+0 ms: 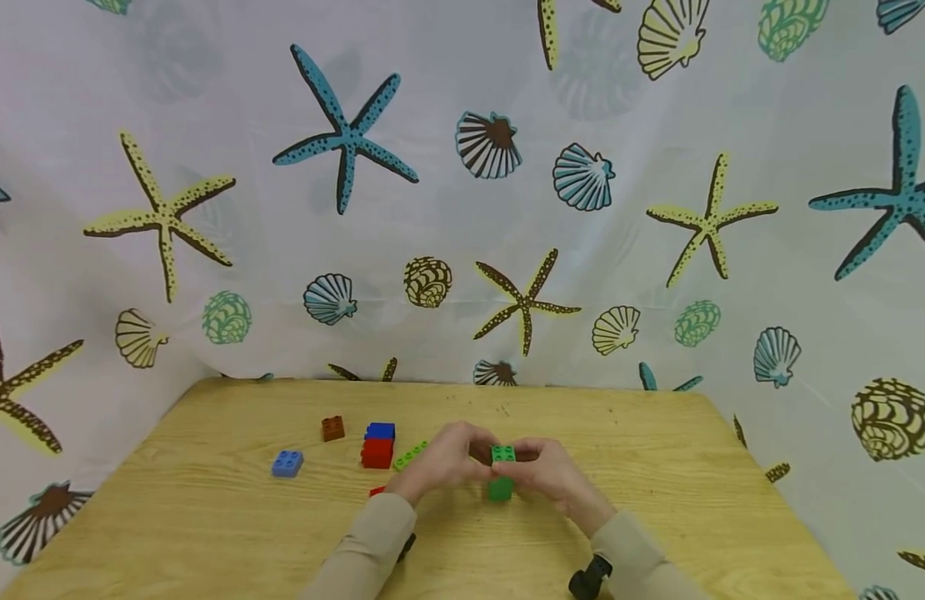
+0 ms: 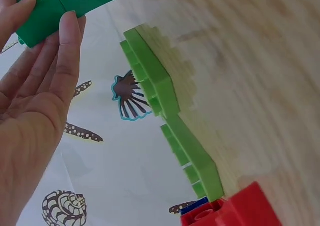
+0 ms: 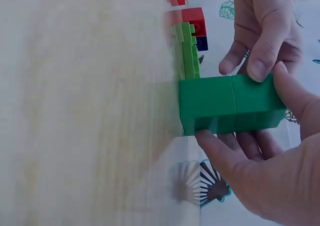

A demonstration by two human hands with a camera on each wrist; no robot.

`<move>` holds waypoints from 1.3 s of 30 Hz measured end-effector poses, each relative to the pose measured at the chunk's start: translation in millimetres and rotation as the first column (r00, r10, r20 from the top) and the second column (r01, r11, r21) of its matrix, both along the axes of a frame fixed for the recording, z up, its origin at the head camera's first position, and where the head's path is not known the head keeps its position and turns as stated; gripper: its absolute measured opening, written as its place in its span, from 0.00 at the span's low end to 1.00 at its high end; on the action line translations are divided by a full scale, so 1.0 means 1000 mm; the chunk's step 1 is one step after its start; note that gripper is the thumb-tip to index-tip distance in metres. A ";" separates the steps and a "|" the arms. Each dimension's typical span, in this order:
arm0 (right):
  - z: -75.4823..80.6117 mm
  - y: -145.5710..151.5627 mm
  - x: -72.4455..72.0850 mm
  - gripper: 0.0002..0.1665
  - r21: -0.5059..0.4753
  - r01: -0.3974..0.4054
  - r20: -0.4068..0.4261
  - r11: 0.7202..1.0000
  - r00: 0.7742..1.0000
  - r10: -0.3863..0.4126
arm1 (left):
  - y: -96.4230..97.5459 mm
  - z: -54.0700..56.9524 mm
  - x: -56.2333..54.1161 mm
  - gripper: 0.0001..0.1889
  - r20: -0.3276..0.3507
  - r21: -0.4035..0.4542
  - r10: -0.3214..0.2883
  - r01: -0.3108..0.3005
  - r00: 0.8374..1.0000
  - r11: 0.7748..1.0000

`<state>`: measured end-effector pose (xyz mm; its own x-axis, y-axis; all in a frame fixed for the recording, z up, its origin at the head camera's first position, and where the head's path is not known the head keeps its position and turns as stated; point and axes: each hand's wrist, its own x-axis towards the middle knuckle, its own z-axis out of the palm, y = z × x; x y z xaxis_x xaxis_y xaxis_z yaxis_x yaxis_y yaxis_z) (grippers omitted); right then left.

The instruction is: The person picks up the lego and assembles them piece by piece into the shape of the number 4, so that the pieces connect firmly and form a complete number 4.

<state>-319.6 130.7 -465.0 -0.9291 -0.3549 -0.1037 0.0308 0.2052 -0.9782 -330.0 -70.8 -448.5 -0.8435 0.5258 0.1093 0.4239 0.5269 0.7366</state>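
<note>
- A green tower [image 3: 220, 106] of two blocks is being held upright between both hands' fingers.
- By the left hand [image 1: 453, 455] and right hand [image 1: 547, 470], its sides are being pinched, fingers partly curled.
- Its base, partly obscured, is apparently being supported by the table [image 1: 627, 533].

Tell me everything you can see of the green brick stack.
The green brick stack is two smooth, plastic-looking pieces, one atop the other with a thin seam between; studs show on top. It stands upright, apparently on the wooden table, and the left hand and right hand both hold it, fingers against its sides.
</note>
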 end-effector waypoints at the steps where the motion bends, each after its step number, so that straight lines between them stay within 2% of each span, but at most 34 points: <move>1: 0.000 -0.001 0.001 0.28 -0.008 0.009 -0.005 1.000 1.000 -0.009 | -0.001 0.000 -0.001 0.12 0.004 0.003 -0.001 0.000 1.000 1.000; 8: -0.002 -0.004 0.006 0.29 -0.043 0.027 -0.001 0.999 1.000 -0.027 | -0.007 -0.005 -0.005 0.10 0.079 0.058 -0.011 0.006 0.997 0.998; 16: -0.005 -0.006 0.009 0.30 -0.051 0.052 0.002 0.997 0.999 -0.052 | -0.010 -0.008 -0.007 0.10 0.106 0.103 -0.054 0.043 0.993 0.994; 20: -0.005 -0.007 0.010 0.30 -0.061 0.070 0.016 0.996 0.997 -0.069 | -0.016 -0.012 -0.009 0.11 0.091 0.108 -0.035 0.025 0.995 0.994; 24: -0.007 -0.007 0.010 0.32 -0.067 0.080 0.044 0.995 0.996 -0.077 | -0.026 -0.016 -0.012 0.12 0.100 0.107 0.015 -0.026 0.995 0.994; 31: -0.006 -0.009 0.009 0.34 -0.113 0.066 0.072 0.991 0.996 -0.059 | -0.037 -0.015 -0.016 0.13 0.087 0.022 0.097 -0.099 0.992 0.995; 39: -0.001 -0.010 0.008 0.34 -0.124 0.052 0.084 0.991 0.996 -0.042 | -0.043 -0.012 -0.022 0.15 0.075 -0.080 0.086 -0.080 0.993 0.994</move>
<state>-311.8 120.3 -466.4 -0.9354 -0.3261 -0.1368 0.1180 0.0767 -0.9900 -352.2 -113.6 -460.6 -0.8892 0.4576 0.0032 0.3188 0.6146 0.7216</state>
